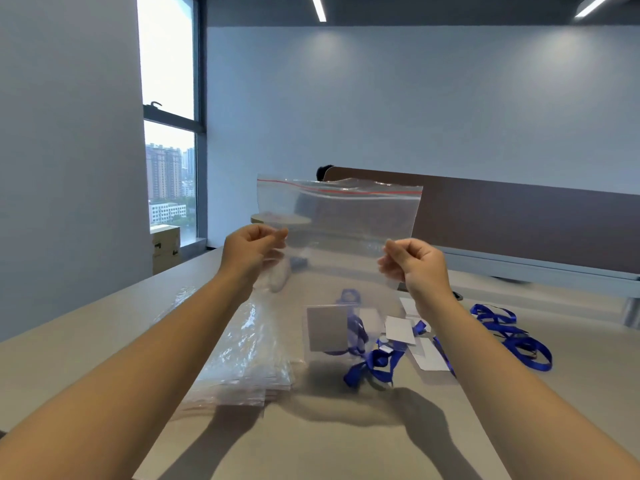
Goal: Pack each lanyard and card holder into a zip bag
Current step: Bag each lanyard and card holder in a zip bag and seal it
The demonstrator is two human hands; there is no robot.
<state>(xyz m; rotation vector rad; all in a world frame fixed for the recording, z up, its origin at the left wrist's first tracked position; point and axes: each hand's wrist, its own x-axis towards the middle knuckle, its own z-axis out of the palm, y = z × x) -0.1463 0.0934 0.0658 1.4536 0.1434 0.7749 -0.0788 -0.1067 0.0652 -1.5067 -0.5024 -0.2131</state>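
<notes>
Pinched at its lower corners by left hand [254,245] and right hand [414,261], zip bag [341,211] hangs upright above the table [86,341], unfilled; next move likely requires opening its red-lined seal for a lanyard [375,363].

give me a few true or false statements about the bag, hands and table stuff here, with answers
1. Both hands hold one zip bag up in the air. True: left hand, right hand.
2. The held bag already contains a lanyard. False: it looks empty.
3. Blue lanyards lie on the table. True.
4. The stack of spare bags lies right of the lanyards. False: it lies to their left.
5. The bag's red zip line is at its bottom. False: it runs along the top.
</notes>
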